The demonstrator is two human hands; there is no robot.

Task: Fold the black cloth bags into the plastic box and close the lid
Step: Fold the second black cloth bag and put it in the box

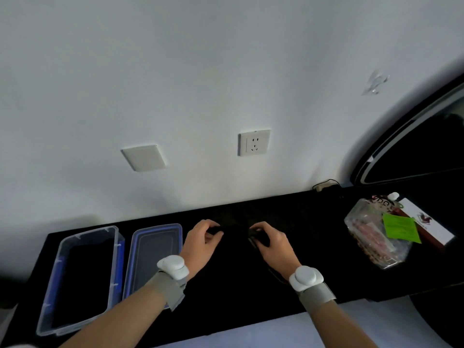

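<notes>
**Folding under way, nothing boxed yet as far as can be seen**

The black cloth bag [236, 232] sits between the two hands, on or just above the black table [251, 287]. It is hard to tell apart from that dark surface, so its outline and how many folds it has cannot be read. The left hand [200, 243] has its fingers curled and pinches one end of the cloth. The right hand [271, 243] is curled the same way and grips the other end, with a dark fold bunched under its fingertips. Each wrist wears a grey strap with a white round device.

Just to the outside of the left hand lies the lid [153, 254], blue-edged and flat on the table. Beyond it, farther from that hand, stands the plastic box [112, 272], open at the top. Its inside looks dark, but whether that is a bag already packed or the table showing through the clear bottom I cannot tell.

Well out past the right hand are a clear packet [369, 237] with a green note [400, 227] on it, and a white card [426, 222]. Ahead of both hands is a wall with a socket [254, 143].

I judge the task to be at an early or middle stage. The fold is being made, and the bag still has to go into the box. The lid is off and still has to be fitted.
</notes>
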